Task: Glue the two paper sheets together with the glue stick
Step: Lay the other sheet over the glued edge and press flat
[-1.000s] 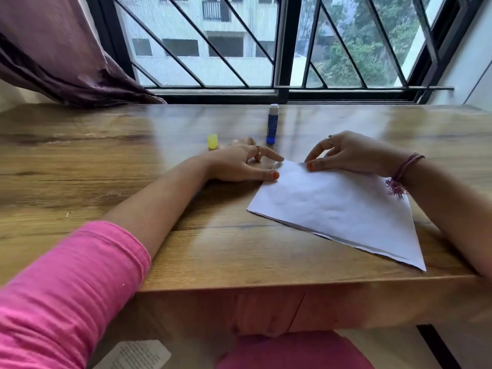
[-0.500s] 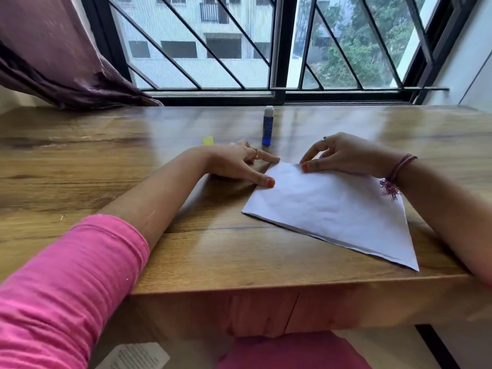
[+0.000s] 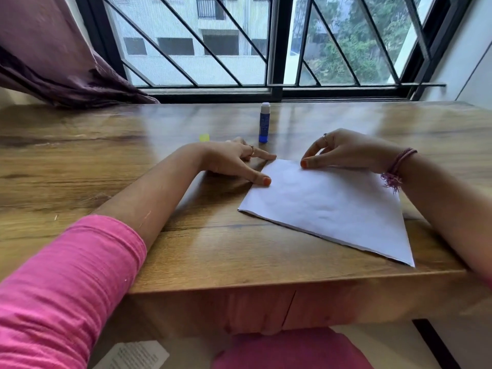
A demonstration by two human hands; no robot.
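I keep left hand (image 3: 229, 162) fingers flat, right hand (image 3: 343, 153) fingers curled pressing paper sheets (image 3: 327, 206) w/ edges aligned, smoothing outward.

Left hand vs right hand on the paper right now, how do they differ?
The left hand lies fairly flat, fingers stretched out, its thumb tip at the left edge of the paper sheets; the right hand is arched, fingers curled, thumb tip pressing near the far corner. The left forearm leads to a pink sleeve; the right wrist carries a thread bracelet. Both wear a ring and orange nail polish, and neither holds the glue stick.
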